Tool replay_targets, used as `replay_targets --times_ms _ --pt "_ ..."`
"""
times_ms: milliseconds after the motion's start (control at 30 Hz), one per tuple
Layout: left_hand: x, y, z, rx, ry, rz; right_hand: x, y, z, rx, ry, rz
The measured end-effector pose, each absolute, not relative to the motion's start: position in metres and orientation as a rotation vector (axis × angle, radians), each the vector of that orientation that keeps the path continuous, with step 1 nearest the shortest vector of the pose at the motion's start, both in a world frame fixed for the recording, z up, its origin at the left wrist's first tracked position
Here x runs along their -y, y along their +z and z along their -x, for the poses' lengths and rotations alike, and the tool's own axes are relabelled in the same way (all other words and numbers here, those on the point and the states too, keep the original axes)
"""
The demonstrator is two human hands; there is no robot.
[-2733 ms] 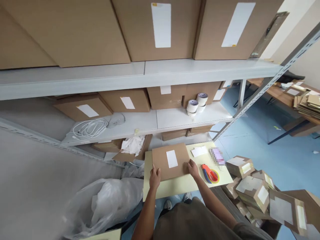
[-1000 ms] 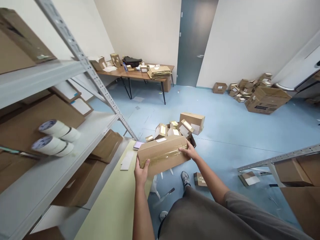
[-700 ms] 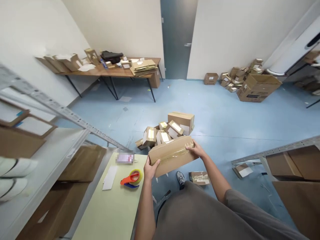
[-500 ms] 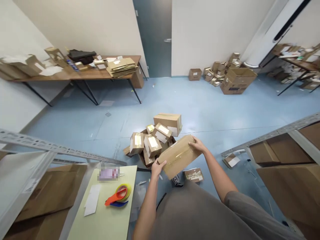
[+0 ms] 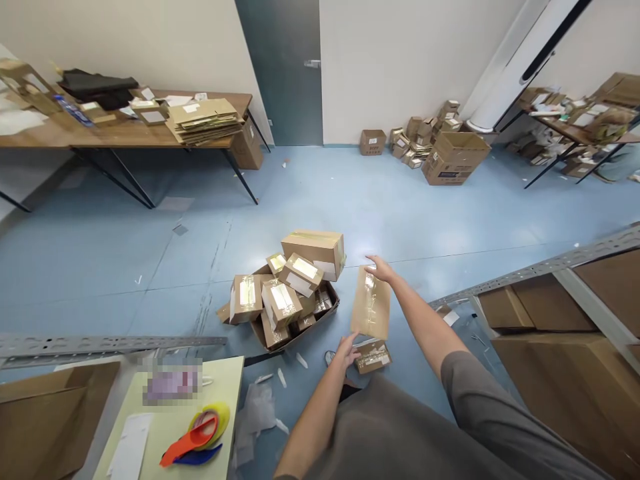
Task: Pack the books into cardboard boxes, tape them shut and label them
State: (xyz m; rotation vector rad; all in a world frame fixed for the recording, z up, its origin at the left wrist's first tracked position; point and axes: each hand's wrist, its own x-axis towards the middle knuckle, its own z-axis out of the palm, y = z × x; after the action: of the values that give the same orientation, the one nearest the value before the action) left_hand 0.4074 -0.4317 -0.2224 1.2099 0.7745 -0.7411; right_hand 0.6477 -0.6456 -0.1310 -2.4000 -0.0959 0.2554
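A long taped cardboard box point(image 5: 371, 303) is low over or on the floor, right of an open carton point(image 5: 327, 319) heaped with small boxes. My left hand point(image 5: 347, 352) is at its near end, fingers spread. My right hand point(image 5: 381, 268) is at the far end, fingers apart. Whether the fingertips still touch the box is hard to tell. Just below the long box lies a smaller taped box point(image 5: 373, 356). A larger sealed box point(image 5: 316, 250) stands behind the heaped carton.
A pale green table point(image 5: 165, 427) at the lower left bears an orange tape dispenser point(image 5: 193, 440). Metal shelving point(image 5: 565, 267) with cartons flanks the right. Paper scraps lie near my feet. Tables stand by the wall.
The long box has moved right and down, away from the heaped carton, and turned lengthwise. Both hands have loosened from their hold on it. The view has shifted right.
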Motion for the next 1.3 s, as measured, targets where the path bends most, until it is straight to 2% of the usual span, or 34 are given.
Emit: replay_targets --times_ms 100,267,467,600,733,933,1133,1300 --pt "0.413 -0.220 -0.416 -0.943 -0.714 -1.294 0.639 -0.124 -0.650 0.162 0.186 2.362" --pt "0.367 -0.209 -0.428 -0.939 -0.476 -1.351 0.596 -0.097 -0.653 0.292 0.081 2.311" --pt "0.305 -0.178 -0.439 -0.817 0.007 -1.317 0.491 -0.062 -0.639 0.543 -0.019 2.177" --pt "0.249 -0.145 -0.415 -0.711 0.310 -1.341 0.407 -0.048 -0.606 0.701 -0.009 2.115" --pt "0.175 -0.108 -0.351 -0.690 0.562 -1.438 0.316 -0.042 -0.553 0.868 0.091 2.038" --pt "0.065 -0.070 -0.203 -0.889 0.896 -1.455 0.182 -0.044 -0.442 1.156 0.262 1.960" --pt "0.000 -0.070 -0.044 -1.154 1.085 -1.410 0.087 -0.055 -0.328 1.431 0.286 1.912" --pt "-0.011 -0.090 0.046 -1.327 1.139 -1.409 0.057 -0.076 -0.268 1.583 0.241 2.004"
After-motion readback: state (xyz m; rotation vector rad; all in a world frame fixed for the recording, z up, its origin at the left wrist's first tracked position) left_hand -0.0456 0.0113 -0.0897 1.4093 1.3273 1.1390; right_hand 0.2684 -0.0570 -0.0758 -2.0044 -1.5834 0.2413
